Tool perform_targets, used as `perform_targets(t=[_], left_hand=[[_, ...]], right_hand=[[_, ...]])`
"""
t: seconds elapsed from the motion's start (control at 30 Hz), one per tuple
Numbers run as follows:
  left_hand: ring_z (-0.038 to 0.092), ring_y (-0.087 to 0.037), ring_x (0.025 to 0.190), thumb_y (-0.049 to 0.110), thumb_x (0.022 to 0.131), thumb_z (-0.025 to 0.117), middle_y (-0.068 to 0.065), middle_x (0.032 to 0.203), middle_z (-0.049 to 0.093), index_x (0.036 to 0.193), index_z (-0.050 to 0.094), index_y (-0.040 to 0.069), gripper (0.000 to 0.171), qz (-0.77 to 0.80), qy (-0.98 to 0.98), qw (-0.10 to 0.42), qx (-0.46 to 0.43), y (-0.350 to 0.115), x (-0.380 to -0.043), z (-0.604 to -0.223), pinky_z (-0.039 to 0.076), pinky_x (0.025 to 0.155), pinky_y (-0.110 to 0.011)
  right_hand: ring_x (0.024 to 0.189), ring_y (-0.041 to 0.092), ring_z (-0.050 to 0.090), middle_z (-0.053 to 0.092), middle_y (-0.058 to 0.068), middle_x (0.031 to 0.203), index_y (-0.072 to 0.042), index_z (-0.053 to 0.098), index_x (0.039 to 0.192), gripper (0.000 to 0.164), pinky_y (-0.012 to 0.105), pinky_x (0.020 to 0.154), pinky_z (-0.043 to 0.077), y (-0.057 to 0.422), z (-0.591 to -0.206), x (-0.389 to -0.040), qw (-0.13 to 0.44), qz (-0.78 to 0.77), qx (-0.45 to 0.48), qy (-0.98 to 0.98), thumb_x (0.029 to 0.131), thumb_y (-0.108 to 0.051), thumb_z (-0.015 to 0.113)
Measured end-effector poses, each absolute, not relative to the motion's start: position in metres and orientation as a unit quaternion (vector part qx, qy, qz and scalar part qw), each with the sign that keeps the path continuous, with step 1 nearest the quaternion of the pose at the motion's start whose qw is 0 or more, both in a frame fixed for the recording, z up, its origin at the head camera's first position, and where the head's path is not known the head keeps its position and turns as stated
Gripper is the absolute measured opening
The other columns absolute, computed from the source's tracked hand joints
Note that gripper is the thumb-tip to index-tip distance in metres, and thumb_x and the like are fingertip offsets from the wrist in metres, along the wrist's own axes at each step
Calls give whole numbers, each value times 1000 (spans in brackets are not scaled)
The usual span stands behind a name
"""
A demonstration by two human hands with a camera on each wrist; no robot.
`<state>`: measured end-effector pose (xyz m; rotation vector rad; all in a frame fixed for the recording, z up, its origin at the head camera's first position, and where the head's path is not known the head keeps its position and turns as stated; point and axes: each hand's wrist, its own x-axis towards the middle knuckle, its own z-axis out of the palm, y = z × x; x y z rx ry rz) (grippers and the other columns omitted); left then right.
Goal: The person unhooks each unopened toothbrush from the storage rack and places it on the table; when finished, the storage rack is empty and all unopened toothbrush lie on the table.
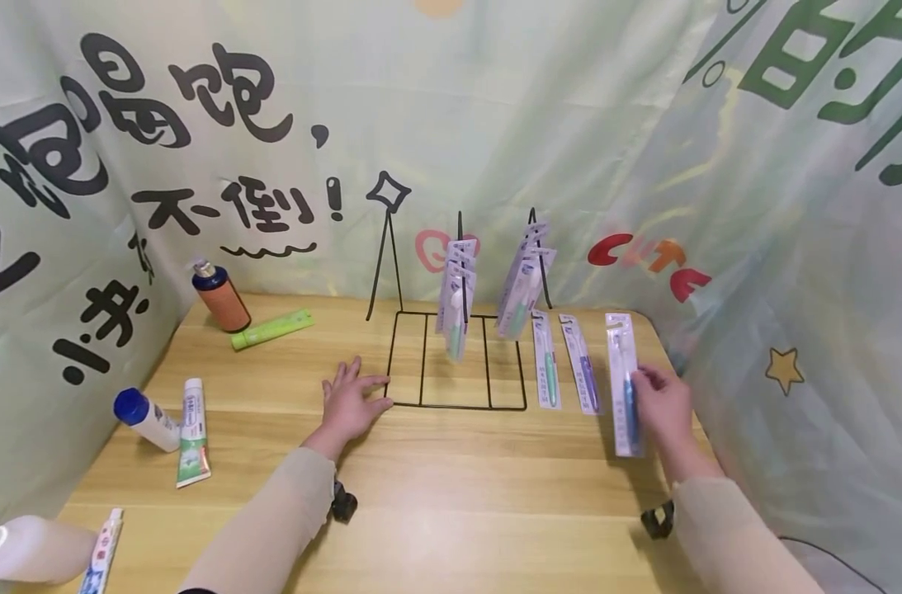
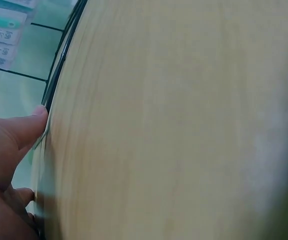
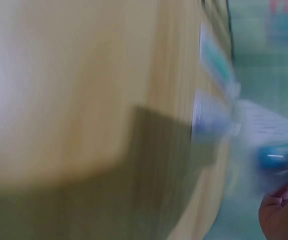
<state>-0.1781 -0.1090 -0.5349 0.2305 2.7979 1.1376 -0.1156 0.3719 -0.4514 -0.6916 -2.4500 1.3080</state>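
Observation:
A black wire display rack point(image 1: 454, 407) stands on the wooden table, with packaged toothbrushes point(image 1: 458, 272) hanging from its middle prong and more toothbrush packs point(image 1: 525, 285) from its right prong. My left hand point(image 1: 349, 406) rests at the rack's left front corner, fingers spread; the left wrist view shows the thumb point(image 2: 31, 125) against the wire. My right hand point(image 1: 666, 408) pinches the right edge of a packaged blue toothbrush point(image 1: 620, 355), held upright at the table's right side. Left of it lie a purple toothbrush pack point(image 1: 580, 363) and a green toothbrush pack point(image 1: 545, 359).
At the table's left are a dark-capped orange bottle point(image 1: 224, 301), a green tube point(image 1: 272, 329), a blue-capped white bottle point(image 1: 149, 419), a toothpaste tube point(image 1: 194, 429), a pale bottle point(image 1: 42, 549) and another tube point(image 1: 103, 553). A printed curtain point(image 1: 532, 124) encloses the table.

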Motion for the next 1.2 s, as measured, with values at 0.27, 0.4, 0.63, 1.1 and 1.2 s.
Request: perform_targets(t=[0.27,0.4,0.63,1.1,1.2], left_hand=[[4,-53,158,32,95,80,-25,173,16,137,72,13,47,368,925,45,81,-109,-184,-536,-11,120,-74],[4,-53,158,32,95,80,-25,173,16,137,72,14,46,368,925,47,81,-109,-185,-536,-10,120,-74],[4,-52,159,32,95,80,-25,173,16,137,72,14,46,367,926,51,77,-109,-184,-535,-10,120,-74],[2,-51,159,30,96,80,-25,173,15,138,71,14,46,364,927,58,74,-108,-179,-535,-11,120,-73],[3,-52,159,29,95,80,-25,173,16,137,72,13,46,365,927,53,71,-108,-178,-536,-11,120,-73]], right_hand=[[89,10,57,65,7,107,6,66,134,38,21,75,45,413,-467,-184,114,465,-305,-823,106,-18,59],[105,26,60,65,20,125,5,66,136,37,33,87,49,412,-478,-200,85,438,-325,-834,106,-15,56],[123,38,59,61,27,139,5,62,141,40,51,108,48,408,-491,-209,58,412,-324,-849,107,-13,53],[77,8,66,73,-7,88,10,70,118,27,18,68,55,317,-429,-169,191,542,-170,-801,107,-14,63],[67,1,65,74,-7,78,13,72,107,17,17,64,56,280,-407,-153,226,583,-60,-778,102,-2,68]])
